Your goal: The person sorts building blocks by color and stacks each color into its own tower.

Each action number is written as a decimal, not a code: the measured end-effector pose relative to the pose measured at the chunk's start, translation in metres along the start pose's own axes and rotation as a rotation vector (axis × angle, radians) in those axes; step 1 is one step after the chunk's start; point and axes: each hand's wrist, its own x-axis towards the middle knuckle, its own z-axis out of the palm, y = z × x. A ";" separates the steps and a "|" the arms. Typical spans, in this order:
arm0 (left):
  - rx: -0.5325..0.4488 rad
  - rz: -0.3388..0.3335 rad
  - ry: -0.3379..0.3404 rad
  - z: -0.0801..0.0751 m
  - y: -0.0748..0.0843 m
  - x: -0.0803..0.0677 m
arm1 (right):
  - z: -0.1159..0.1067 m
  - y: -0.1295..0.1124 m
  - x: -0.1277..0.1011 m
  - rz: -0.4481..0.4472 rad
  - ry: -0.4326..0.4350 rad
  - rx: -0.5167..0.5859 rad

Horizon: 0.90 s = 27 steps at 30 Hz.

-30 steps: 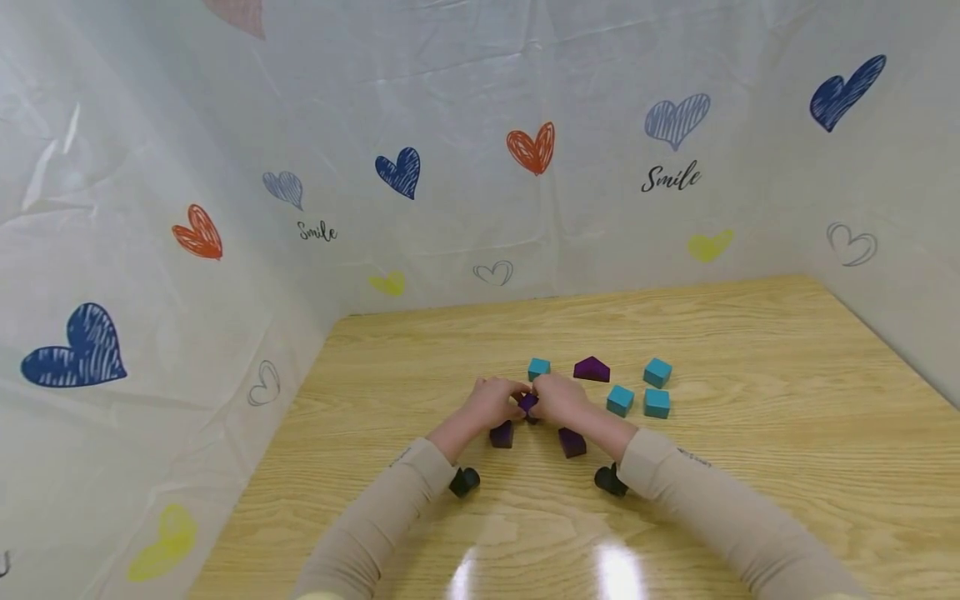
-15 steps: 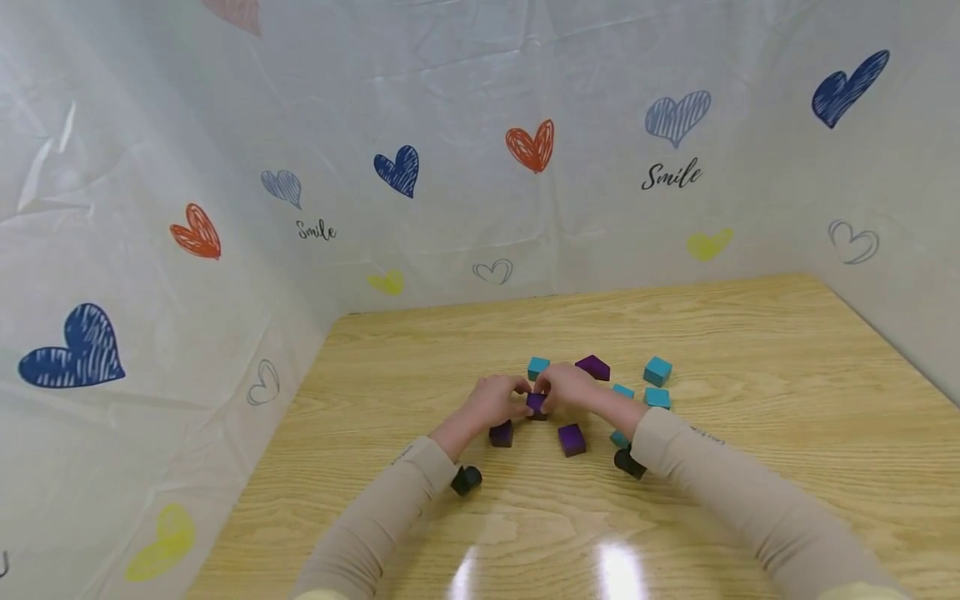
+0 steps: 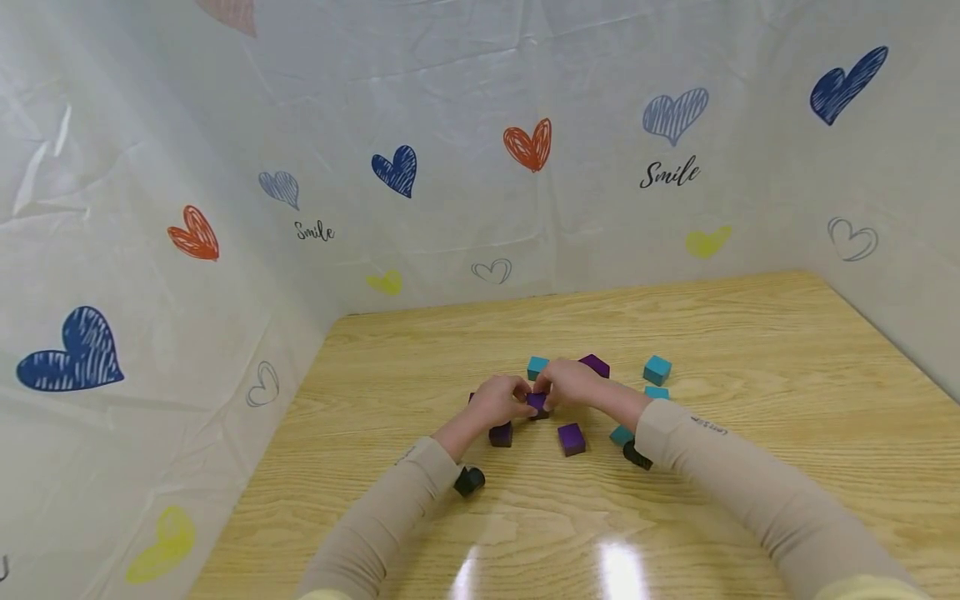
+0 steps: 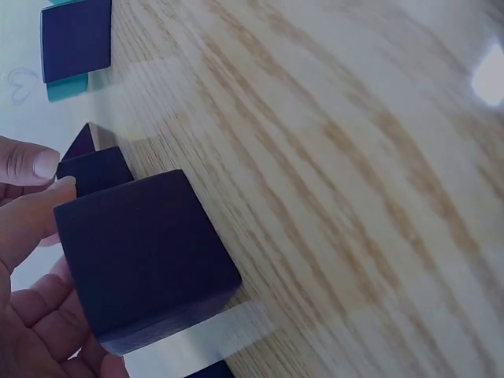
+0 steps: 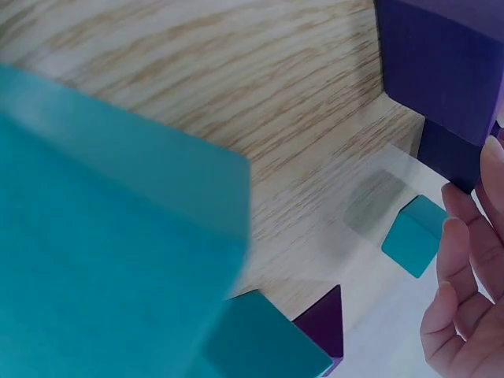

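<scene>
Near the middle of the table in the head view, my left hand and right hand meet at a small purple block, pinching it from either side. The left wrist view shows fingertips against that block, partly behind a nearer purple block. In the right wrist view, the right hand's fingers bend toward the held block. Two more purple blocks lie nearer the body, one by the left wrist and another purple block below the right hand.
Behind the hands are a teal cube and a purple angled block. To the right lie further teal cubes, one partly covered by the right forearm. A teal block sits beside the right wrist camera. A heart-printed sheet encloses the table.
The right hand and forearm have shifted right and turned outward. The purple block between the hands has moved slightly right and sits more squarely. In the last half second the hands have barely moved.
</scene>
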 end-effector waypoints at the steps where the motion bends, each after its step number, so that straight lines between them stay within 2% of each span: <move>1: -0.007 -0.006 0.000 0.000 0.000 0.000 | 0.000 0.000 0.000 0.000 0.000 0.001; 9: -0.069 -0.018 -0.007 0.000 -0.002 0.001 | -0.001 0.001 0.000 -0.002 0.001 0.016; 16: -0.113 -0.006 -0.024 0.000 -0.005 0.003 | -0.001 0.001 0.000 -0.002 0.002 -0.016; 27: -0.075 0.018 -0.019 -0.003 -0.004 0.004 | 0.000 0.002 0.000 0.011 0.015 0.019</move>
